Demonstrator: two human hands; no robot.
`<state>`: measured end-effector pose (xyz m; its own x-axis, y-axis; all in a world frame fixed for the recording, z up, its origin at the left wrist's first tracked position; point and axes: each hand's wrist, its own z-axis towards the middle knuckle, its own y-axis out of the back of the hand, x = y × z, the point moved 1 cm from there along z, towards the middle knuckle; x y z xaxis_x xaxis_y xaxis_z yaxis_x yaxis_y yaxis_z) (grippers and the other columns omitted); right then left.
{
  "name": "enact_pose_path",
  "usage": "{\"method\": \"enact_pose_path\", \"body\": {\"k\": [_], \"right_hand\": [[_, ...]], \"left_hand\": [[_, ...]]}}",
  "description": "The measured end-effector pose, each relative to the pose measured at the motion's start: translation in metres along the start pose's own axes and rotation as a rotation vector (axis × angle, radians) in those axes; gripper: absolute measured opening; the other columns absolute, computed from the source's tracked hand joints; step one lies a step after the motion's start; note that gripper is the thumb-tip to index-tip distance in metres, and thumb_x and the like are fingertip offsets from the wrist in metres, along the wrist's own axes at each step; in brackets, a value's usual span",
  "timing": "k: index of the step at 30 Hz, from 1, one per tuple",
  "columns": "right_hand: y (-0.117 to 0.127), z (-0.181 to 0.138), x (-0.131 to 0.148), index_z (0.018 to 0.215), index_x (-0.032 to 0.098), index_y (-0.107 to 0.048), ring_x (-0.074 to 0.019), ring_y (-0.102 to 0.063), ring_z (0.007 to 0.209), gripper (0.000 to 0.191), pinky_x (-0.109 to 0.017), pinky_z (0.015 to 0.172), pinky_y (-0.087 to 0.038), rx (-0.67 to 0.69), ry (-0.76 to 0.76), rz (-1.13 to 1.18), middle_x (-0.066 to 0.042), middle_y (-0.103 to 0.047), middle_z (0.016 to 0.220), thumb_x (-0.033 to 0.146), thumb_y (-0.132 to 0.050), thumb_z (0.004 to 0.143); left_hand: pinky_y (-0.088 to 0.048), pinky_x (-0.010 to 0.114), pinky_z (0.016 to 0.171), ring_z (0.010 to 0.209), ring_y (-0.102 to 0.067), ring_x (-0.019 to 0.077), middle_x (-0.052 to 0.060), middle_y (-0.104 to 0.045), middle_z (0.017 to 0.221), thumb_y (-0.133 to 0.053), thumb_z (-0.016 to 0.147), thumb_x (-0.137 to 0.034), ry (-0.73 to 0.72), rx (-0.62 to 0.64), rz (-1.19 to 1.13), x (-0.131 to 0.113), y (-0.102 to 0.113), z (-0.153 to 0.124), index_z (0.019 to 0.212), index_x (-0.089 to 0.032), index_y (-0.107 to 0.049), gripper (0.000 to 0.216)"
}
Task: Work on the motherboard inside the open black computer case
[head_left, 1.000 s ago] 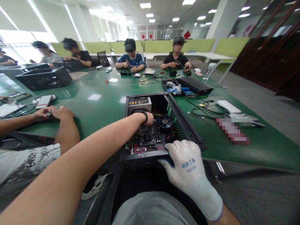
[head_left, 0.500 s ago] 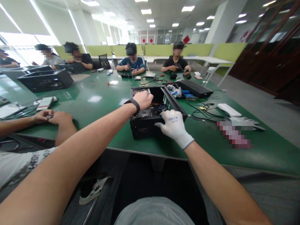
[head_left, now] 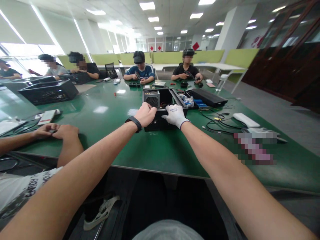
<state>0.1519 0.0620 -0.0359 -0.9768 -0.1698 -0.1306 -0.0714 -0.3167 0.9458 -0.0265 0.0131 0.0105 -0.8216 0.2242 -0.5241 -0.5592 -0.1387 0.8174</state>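
Observation:
An open black computer case (head_left: 160,124) lies on the green table (head_left: 155,150), far out at arm's length. My bare left hand (head_left: 147,113), a black band on its wrist, grips the near left top edge of the case. My right hand (head_left: 175,115), in a white glove, holds the near right top edge. Inside the case a grey power supply (head_left: 151,98) and some wires show at the far end.
A second open case (head_left: 200,95) with cables lies right behind. Black cables (head_left: 215,121), a white box (head_left: 243,119) and gloves lie to the right. A neighbour's hands (head_left: 53,130) rest at the left edge. Another black case (head_left: 47,90) sits far left. Several people sit across.
The case has gone from the table's near edge to far out across the table. Both my arms have stretched forward with it; my left hand came out of the case onto its rim.

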Motion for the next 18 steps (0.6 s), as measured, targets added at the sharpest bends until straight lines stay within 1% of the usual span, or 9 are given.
{"method": "enact_pose_path", "body": {"k": [3,6,8,12,15,18], "right_hand": [[0.001,-0.015,0.001,0.118,0.017,-0.058,-0.0228,-0.055,0.107,0.048,-0.044,0.094,-0.042,-0.007,0.017,0.013,-0.009,-0.059,0.117,0.056,-0.052,0.09],[0.005,-0.041,0.005,0.113,0.015,-0.059,-0.0267,-0.053,0.103,0.05,-0.041,0.088,-0.034,-0.035,0.029,0.028,-0.014,-0.061,0.11,0.058,-0.049,0.09],[0.011,-0.065,0.008,0.109,0.016,-0.059,-0.0279,-0.051,0.099,0.047,-0.039,0.083,-0.029,-0.055,0.033,0.036,-0.015,-0.062,0.106,0.057,-0.049,0.089],[0.028,-0.122,0.016,0.102,0.018,-0.06,-0.0265,-0.05,0.093,0.042,-0.038,0.076,-0.024,-0.085,0.054,0.047,-0.013,-0.063,0.099,0.057,-0.051,0.089],[0.043,-0.169,0.021,0.102,0.02,-0.06,-0.0253,-0.049,0.091,0.038,-0.037,0.074,-0.023,-0.096,0.073,0.06,-0.01,-0.062,0.096,0.055,-0.055,0.088],[0.055,-0.212,0.025,0.099,0.021,-0.061,-0.0245,-0.048,0.086,0.035,-0.037,0.073,-0.022,-0.104,0.08,0.095,-0.007,-0.061,0.091,0.054,-0.059,0.086]], "left_hand": [[-0.046,0.033,0.095,0.109,-0.056,0.0212,0.015,-0.059,0.117,-0.041,0.089,-0.032,-0.034,-0.022,0.026,0.0,0.002,-0.003,0.108,-0.014,-0.05,0.027],[-0.045,0.033,0.097,0.109,-0.057,0.0211,0.015,-0.058,0.118,-0.044,0.088,-0.031,-0.089,-0.012,0.109,-0.004,0.005,-0.004,0.115,-0.012,-0.051,0.033],[-0.047,0.032,0.095,0.103,-0.06,0.0204,0.014,-0.061,0.114,-0.046,0.088,-0.033,-0.16,0.06,0.17,-0.01,0.005,-0.005,0.117,-0.013,-0.053,0.035],[-0.048,0.029,0.09,0.097,-0.064,0.021,0.009,-0.069,0.104,-0.056,0.084,-0.034,-0.306,0.234,0.324,-0.023,0.0,-0.01,0.112,-0.015,-0.061,0.034],[-0.049,0.027,0.087,0.097,-0.066,0.0217,0.008,-0.072,0.103,-0.064,0.078,-0.034,-0.352,0.327,0.445,-0.031,-0.011,-0.015,0.106,-0.016,-0.067,0.033],[-0.051,0.025,0.084,0.096,-0.067,0.0212,0.008,-0.073,0.102,-0.071,0.073,-0.034,-0.347,0.417,0.556,-0.038,-0.024,-0.021,0.101,-0.016,-0.07,0.033]]}}
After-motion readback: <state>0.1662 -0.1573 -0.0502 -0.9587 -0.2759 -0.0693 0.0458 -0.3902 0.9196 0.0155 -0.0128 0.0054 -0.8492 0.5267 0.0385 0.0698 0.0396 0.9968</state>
